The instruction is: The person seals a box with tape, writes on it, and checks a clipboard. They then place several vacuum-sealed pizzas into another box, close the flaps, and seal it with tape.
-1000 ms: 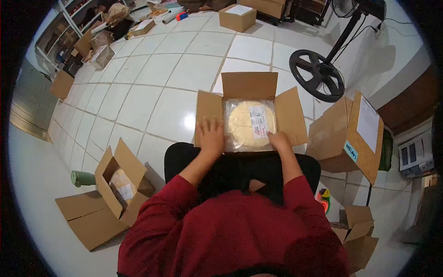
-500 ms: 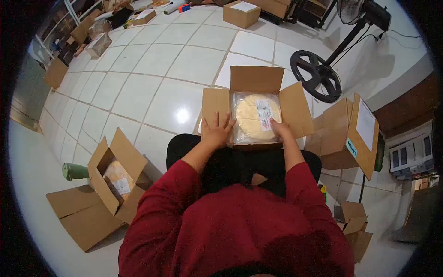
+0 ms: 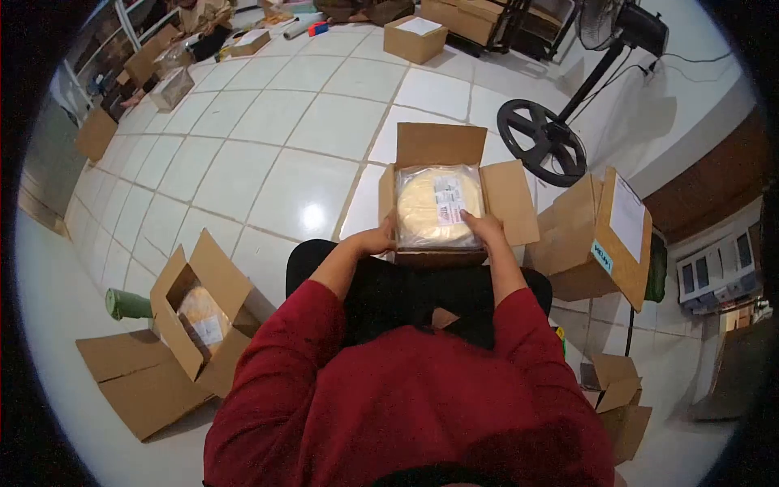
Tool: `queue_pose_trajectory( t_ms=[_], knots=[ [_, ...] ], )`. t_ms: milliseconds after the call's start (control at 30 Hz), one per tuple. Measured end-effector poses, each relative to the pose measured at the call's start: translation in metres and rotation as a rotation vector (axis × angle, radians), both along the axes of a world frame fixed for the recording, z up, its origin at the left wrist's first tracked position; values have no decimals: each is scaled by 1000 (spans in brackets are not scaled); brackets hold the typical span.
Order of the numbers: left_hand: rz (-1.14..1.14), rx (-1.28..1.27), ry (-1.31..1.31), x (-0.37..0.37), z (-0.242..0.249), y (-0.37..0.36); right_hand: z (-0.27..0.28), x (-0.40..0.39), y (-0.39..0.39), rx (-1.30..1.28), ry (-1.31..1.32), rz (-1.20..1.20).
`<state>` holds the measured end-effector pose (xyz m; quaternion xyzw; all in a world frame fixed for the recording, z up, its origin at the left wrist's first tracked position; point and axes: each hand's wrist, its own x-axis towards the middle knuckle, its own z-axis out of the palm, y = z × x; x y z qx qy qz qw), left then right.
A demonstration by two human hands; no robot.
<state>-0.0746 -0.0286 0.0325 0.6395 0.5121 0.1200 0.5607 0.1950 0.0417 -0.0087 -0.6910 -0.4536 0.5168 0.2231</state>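
An open cardboard box (image 3: 438, 259) sits in front of my lap with its flaps spread. Inside lies a clear plastic pack of round, pale yellow flatbreads (image 3: 418, 207), with a white printed label (image 3: 449, 201) on top. My left hand (image 3: 377, 237) grips the box's left side near the front corner, its fingers partly hidden by the flap. At the front right corner my right hand (image 3: 485, 229) is closed over the box edge, its thumb lying over the pack beside the label; its other fingers are hidden.
Another open box (image 3: 195, 325) with a labelled pack stands at the left, beside a green cylinder (image 3: 127, 304). To the right are a carton with a clipboard (image 3: 629, 219), a black fan base (image 3: 542, 142) and a smaller open box (image 3: 621, 381). A closed carton (image 3: 415, 40) is at the back.
My left hand has gone from lying spread on the left flap to gripping the box's side. The left flap now stands more upright. My right hand stays at the front right corner.
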Motion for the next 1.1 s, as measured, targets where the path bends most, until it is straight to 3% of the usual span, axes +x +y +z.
queue_pose_trajectory(
  t_ms=[33,67,100,133,200,233,267,300,367,400,467,500,533,567,600,667,700,733,767,867,900,933,967,1000,1067,1100],
  knots=[
    [131,-26,-61,-2,-24,2,16,-7,-5,109,-192,13],
    [122,-23,-55,-5,-25,2,26,-10,-6,218,-385,26],
    [232,5,-80,-8,-25,2,-35,2,22,320,17,-52],
    [342,26,-106,-9,-26,0,-1,2,2,316,20,-59],
    [448,-17,-218,-12,-21,-10,90,-46,-28,229,435,-191],
    [557,-78,-378,-17,-14,-16,94,-56,-29,232,440,-197],
    [664,-139,-538,-23,-6,-23,96,-65,-29,444,233,-130],
    [658,-139,-530,-29,1,-30,97,-73,-31,646,22,-63],
    [808,-122,-829,-47,14,-50,142,-86,-66,774,5,63],
    [858,-84,-844,-59,17,-61,162,-89,-83,763,7,55],
    [861,-104,-770,-81,41,-88,184,-93,-111,592,531,99],
    [849,-41,-905,-96,41,-108,180,-97,-123,453,560,142],
    [892,-25,-853,-109,48,-129,175,-101,-133,316,586,188],
    [880,91,-1104,-108,56,-146,160,-106,-139,240,618,328],
    [889,91,-1103,-112,51,-163,149,-106,-141,185,626,436],
    [1005,-94,-1027,-135,35,-205,69,-83,-105,332,438,416],
    [1067,-185,-990,-145,26,-225,15,-63,-78,613,50,367],
    [1129,-275,-951,-151,20,-238,69,-57,-68,169,-78,133],
    [1149,-266,-951,-150,15,-243,29,-35,-48,284,-372,142],
    [1254,-281,-931,-153,-15,-254,-11,-9,-6,29,-553,229],
    [1312,-265,-887,-161,-29,-260,-14,-8,-5,-48,-523,235],
    [1366,-234,-508,-153,-14,-255,-16,-11,1,-117,-484,248],
    [1242,-61,-538,-140,1,-248,-40,-7,13,-195,-200,132],
    [1315,-9,-504,-134,4,-245,-67,-7,23,-283,82,15],
    [1329,137,-549,-136,-2,-239,-72,-17,27,-257,30,-45],
    [1328,9,-694,-137,-1,-234,-71,-14,28,-225,-53,-134]
  ],
)
